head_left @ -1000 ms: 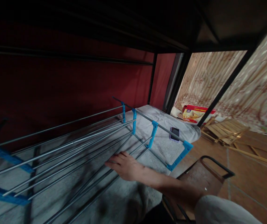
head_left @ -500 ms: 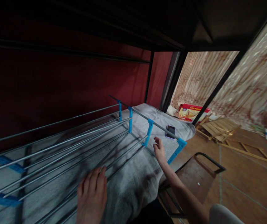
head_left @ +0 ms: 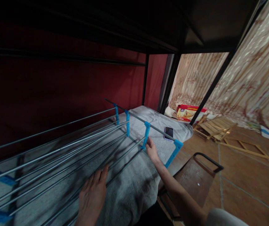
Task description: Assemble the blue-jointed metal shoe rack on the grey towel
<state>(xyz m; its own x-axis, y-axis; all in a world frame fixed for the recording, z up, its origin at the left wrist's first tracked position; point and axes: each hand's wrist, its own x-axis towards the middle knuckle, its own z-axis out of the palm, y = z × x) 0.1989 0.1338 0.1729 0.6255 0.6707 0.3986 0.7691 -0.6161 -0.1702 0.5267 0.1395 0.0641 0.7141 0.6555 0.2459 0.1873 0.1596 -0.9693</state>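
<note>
A rack of long grey metal rods (head_left: 61, 144) joined by blue plastic connectors lies on its side on a grey blanket (head_left: 134, 185). My left hand (head_left: 92, 196) lies flat, fingers stretched, on the nearest rods at the bottom. My right hand (head_left: 151, 149) reaches to the rack's far end and its fingers close around a blue connector (head_left: 146, 134) at a rod's tip. Another blue corner piece (head_left: 175, 149) sits just right of that hand.
A phone (head_left: 168, 132) lies on the blanket beyond the rack. A brown metal chair (head_left: 195, 179) stands by the bed's edge. A red box (head_left: 189, 112) and wooden slats (head_left: 215, 127) lie on the tiled floor. Dark bunk frame overhead.
My right hand moved from the near rods to the far blue connector and gripped it. My left hand came into view and settled flat on the near rods.
</note>
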